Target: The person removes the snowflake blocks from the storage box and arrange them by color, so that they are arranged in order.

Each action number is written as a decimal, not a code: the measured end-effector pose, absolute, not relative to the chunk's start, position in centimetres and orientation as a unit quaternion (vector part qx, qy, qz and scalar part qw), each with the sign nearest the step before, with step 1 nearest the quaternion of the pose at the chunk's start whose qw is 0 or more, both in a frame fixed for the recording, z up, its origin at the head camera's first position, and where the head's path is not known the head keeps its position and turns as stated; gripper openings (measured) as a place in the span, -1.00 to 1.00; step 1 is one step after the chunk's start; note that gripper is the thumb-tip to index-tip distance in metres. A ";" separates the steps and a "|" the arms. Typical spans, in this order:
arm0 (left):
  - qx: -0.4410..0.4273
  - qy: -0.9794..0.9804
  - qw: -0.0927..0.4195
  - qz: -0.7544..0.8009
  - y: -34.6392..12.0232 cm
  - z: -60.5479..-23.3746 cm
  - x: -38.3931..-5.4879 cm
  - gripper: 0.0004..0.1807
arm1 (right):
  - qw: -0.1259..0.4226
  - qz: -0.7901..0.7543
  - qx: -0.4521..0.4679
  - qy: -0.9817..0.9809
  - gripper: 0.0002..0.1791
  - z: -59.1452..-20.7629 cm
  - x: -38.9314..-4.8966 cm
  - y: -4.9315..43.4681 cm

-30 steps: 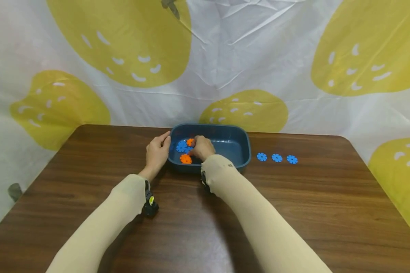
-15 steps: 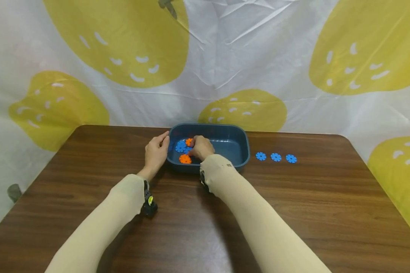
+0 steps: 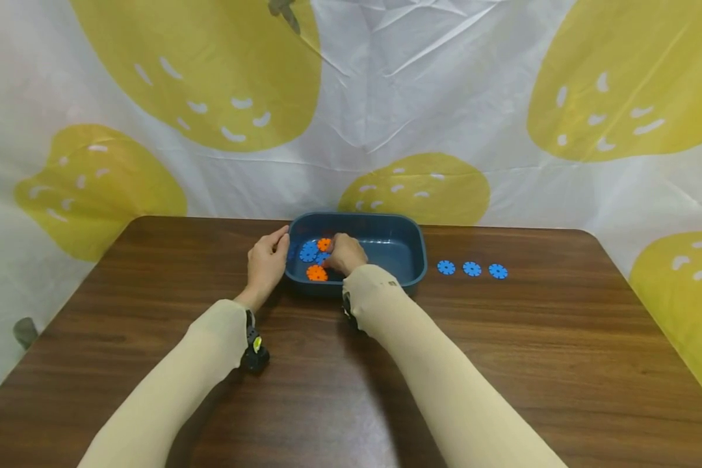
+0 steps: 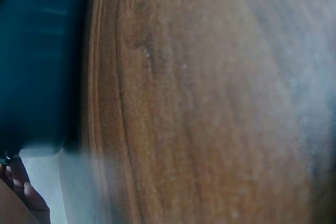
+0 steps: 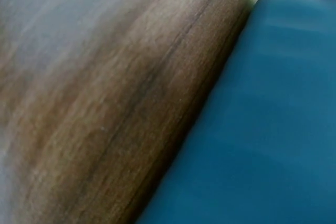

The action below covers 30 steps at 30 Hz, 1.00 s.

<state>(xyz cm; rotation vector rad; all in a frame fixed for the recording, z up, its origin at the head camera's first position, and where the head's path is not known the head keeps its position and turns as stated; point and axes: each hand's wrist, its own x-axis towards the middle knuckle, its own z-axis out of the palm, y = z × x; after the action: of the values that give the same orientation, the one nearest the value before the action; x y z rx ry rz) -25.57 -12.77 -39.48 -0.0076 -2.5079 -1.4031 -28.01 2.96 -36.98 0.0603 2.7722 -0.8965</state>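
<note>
A dark blue plastic basin (image 3: 386, 218) stands at the back of the table. My left hand (image 3: 266, 263) is at its left end and holds the rim with thumb and fingers; part of that hand (image 4: 31, 198) shows at the basin's corner in the left wrist view. Inside the basin, my right hand (image 3: 346, 253) reaches down with bent fingers over the notched plastic discs; its fingertips are partly hidden. A blue disc (image 3: 322, 259) lies partly under its thumb. Around it are another blue disc (image 3: 308, 251), an orange disc (image 3: 324, 245) and a nearer orange disc (image 3: 317, 273).
Right of the basin, three blue discs lie flat in a row: a left one (image 3: 446, 267), a middle one (image 3: 472, 268) and a right one (image 3: 498, 271). The brown wooden table (image 3: 304, 403) ends at a white cloth (image 3: 351, 130) with yellow fruit shapes behind the basin.
The view has shifted very slightly. Both hands, the basin and the discs stay essentially where they were.
</note>
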 end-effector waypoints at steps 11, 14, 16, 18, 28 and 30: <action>-0.006 -0.866 0.133 -0.482 -12.7 -39.9 -25.6 -0.58 | 0.118 -0.363 0.036 0.924 -0.63 -37.3 -28.2 3.9; -0.007 -0.865 0.134 -0.483 -12.8 -39.9 -25.6 -0.58 | 0.119 -0.379 0.041 0.917 -0.70 -37.3 -28.3 4.2; -0.007 -0.866 0.137 -0.482 -12.8 -39.8 -25.6 -0.59 | 0.123 -0.387 0.046 0.913 -0.67 -37.2 -28.4 4.4; -0.006 -0.866 0.139 -0.481 -12.9 -39.8 -25.7 -0.59 | 0.128 -0.392 0.051 0.909 -0.60 -37.2 -28.5 4.5; -0.010 -0.868 0.148 -0.474 -13.3 -39.8 -26.0 -0.59 | 0.110 -0.425 0.033 0.898 -0.69 -36.1 -28.1 5.0; -0.010 -0.867 0.149 -0.475 -13.4 -39.8 -26.0 -0.59 | 0.100 -0.428 0.022 0.898 -0.73 -35.8 -27.9 5.2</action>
<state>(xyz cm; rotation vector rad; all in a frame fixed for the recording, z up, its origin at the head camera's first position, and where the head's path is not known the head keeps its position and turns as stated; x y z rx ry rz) -25.97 -13.42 -39.83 -0.0294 -2.4925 -1.3654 -27.92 5.17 -35.84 0.0648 2.6549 -1.2663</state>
